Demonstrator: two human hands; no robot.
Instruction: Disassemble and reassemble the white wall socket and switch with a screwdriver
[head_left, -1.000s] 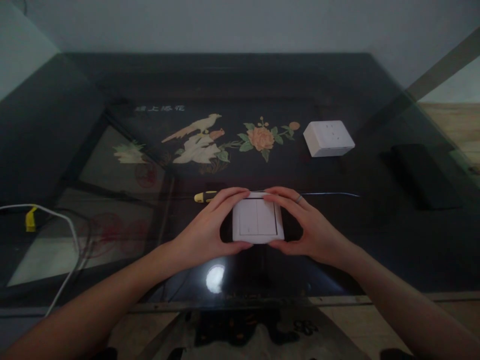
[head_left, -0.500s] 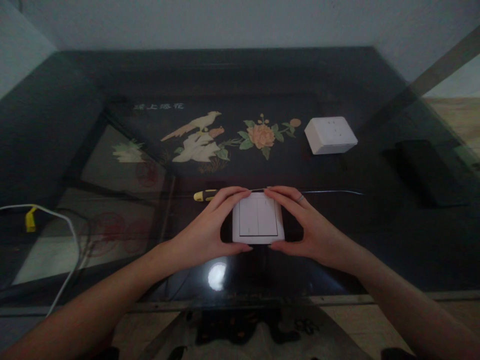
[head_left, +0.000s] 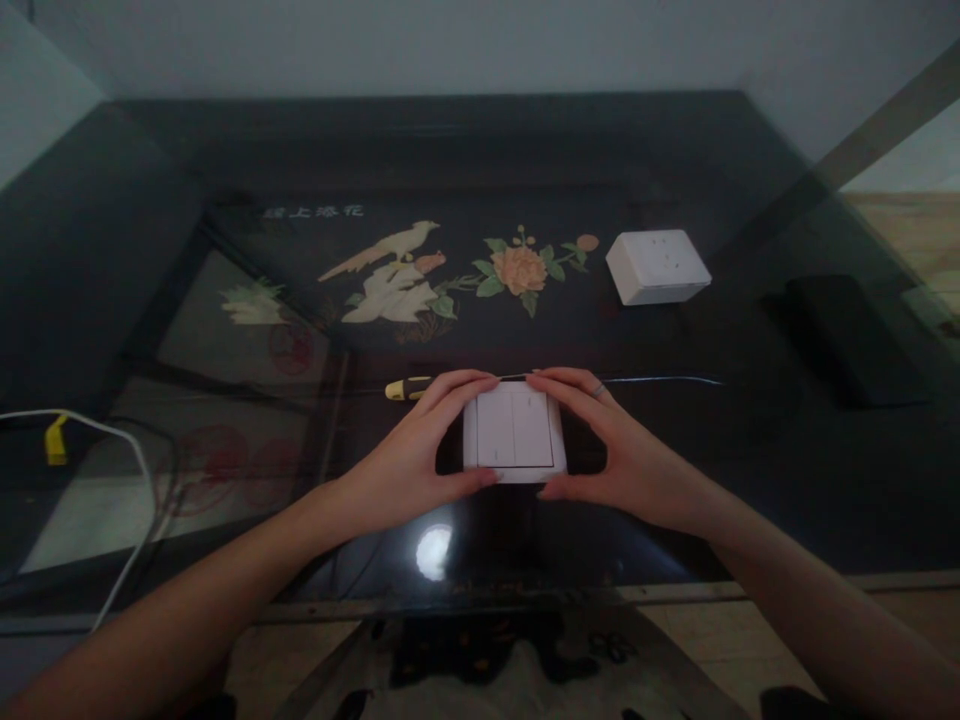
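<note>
A white two-gang wall switch [head_left: 514, 430] sits in front of me near the table's front edge, its two rocker plates facing up. My left hand [head_left: 431, 450] grips its left side, fingers at the far edge and thumb on the near rim. On the right side my right hand [head_left: 604, 440], with a ring on one finger, holds it the same way. Just beyond the switch lies a screwdriver with a yellow and black handle [head_left: 407, 388]; the fingers hide part of it.
A white socket box [head_left: 658, 266] stands at the back right on the dark glossy table [head_left: 480, 150], which bears a bird-and-flower picture. A black flat object [head_left: 851, 340] lies at the right. A white cable [head_left: 135, 450] with a yellow tag [head_left: 55, 440] runs along the left.
My left thumb has moved slightly up onto the near rim of the switch. Both hands stay around it, and the view has shifted a little.
</note>
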